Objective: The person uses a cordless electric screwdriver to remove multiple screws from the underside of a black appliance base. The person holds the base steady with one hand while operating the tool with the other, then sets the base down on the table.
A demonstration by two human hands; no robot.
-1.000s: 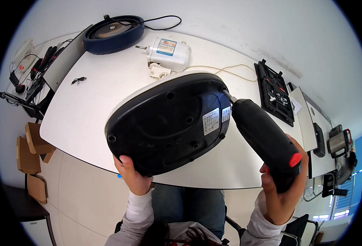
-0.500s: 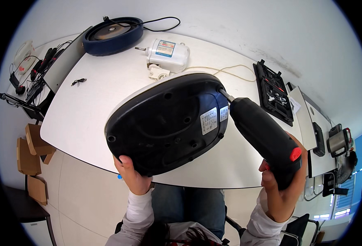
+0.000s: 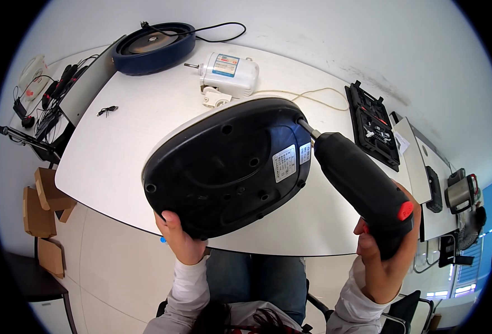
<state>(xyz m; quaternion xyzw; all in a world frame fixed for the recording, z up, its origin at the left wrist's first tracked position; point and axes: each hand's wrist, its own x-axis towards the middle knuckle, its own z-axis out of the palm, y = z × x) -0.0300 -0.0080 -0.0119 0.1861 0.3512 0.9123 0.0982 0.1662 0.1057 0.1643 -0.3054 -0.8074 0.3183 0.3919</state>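
My left hand [image 3: 182, 240] grips the lower left edge of an oval base [image 3: 212, 161], its thumb on the black underside. The base is tilted up so that this underside, with screw holes and two labels, faces me; a white rim shows along its top. My right hand [image 3: 388, 250] is wrapped round the handle of a black electric screwdriver [image 3: 357, 178] with a red button. Its metal bit [image 3: 308, 129] reaches into the hole at the base's upper right edge. Behind the base lies a white motor housing [image 3: 237, 76] with a metal shaft and a pale cord.
A dark blue round part [image 3: 154, 49] with a black plug cord stands at the back left. A small black cable [image 3: 107, 111] lies on the white table [image 3: 101, 167]. At the right is an open black tool case [image 3: 373, 125]. Cardboard boxes [image 3: 39, 214] sit on the floor at left.
The rear end of the screwdriver and my right hand have shifted slightly to the right. The bit stays at the same hole, and the base and my left hand are almost unmoved.
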